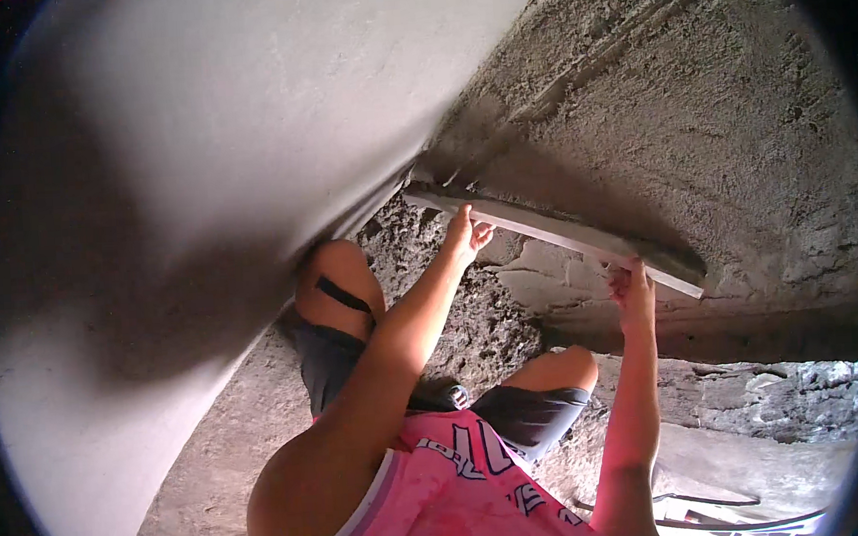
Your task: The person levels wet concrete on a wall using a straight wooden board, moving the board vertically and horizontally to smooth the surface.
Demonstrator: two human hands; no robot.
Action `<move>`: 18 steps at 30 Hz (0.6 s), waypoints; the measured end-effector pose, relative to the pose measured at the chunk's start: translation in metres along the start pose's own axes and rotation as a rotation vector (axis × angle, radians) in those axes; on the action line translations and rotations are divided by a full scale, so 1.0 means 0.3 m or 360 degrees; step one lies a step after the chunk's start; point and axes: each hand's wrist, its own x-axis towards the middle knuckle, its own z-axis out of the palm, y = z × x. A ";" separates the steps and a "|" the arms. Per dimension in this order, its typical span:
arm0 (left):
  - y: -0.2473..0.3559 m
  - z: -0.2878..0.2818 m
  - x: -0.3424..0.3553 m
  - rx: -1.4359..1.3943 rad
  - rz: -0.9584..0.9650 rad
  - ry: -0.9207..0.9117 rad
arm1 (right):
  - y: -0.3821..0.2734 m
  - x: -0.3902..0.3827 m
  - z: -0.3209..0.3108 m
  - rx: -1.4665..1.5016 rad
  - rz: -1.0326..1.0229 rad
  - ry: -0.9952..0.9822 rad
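Note:
A long, straight, pale bar [553, 229], like a screed straightedge, lies slantwise along the lower part of a rough grey mortar surface [693, 128]. My left hand [468, 235] is closed around it towards its left end, with the thumb on the upper face. Nearer the right end my right hand [632, 291] grips the bar too, its fingers curled at the lower edge. Behind the bar's upper edge lies a dark strip of shadow or wet mortar. The bar's left end reaches the corner by the smooth wall.
A smooth pale wall [275, 101] fills the left side. Below the bar is crumbly, dark rubble-like ground [490, 313] between my bent knees. A rough ledge edge [743, 341] runs along the right. Thin dark cables or rods [722, 497] lie at the lower right.

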 end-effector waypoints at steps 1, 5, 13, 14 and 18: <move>0.006 -0.001 0.010 -0.0005 0.0010 -0.0006 | 0.019 0.010 0.007 0.0009 0.0009 0.0008; 0.071 -0.020 0.059 -0.0024 -0.0023 -0.0145 | 0.003 0.009 0.063 0.0149 -0.0056 -0.0125; 0.081 0.113 -0.028 -0.0016 0.0019 -0.0170 | -0.108 -0.033 0.010 0.0101 -0.0111 0.0025; 0.084 0.129 -0.035 -0.0029 0.0036 -0.0177 | -0.118 -0.026 -0.010 0.0124 -0.0110 -0.0007; 0.091 0.209 -0.111 0.0057 0.0051 -0.0245 | -0.182 -0.076 -0.025 0.0232 -0.0098 0.0060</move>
